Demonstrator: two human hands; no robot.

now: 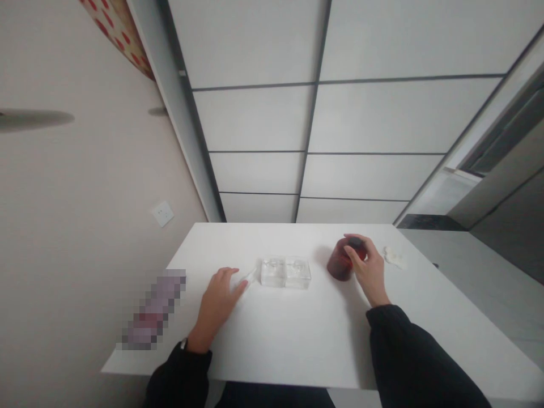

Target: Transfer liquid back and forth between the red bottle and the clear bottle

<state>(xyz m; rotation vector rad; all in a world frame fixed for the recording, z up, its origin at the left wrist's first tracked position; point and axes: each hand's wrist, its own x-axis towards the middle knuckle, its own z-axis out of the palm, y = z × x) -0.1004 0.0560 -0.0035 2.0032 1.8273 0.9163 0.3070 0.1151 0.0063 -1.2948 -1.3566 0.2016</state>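
Observation:
My right hand (369, 267) is closed around the top of a dark red jar (339, 263) with a black lid (356, 243). Thumb and fingers reach to either side of the lid. Whether the jar rests on the table or is slightly raised, I cannot tell. On the left, my left hand (221, 297) hovers over or rests on the white table, thumb and fingers apart. A thin clear piece (254, 275), too faint to name, lies by its thumb. Between the hands sits a clear two-compartment box (284, 273).
The white table (272, 340) has a pixelated pinkish item (153, 311) at its left edge. Small white pieces (394, 256) lie right of the jar. White panelled doors (259, 170) stand behind the table, and a wall with a socket (163, 213) is at left.

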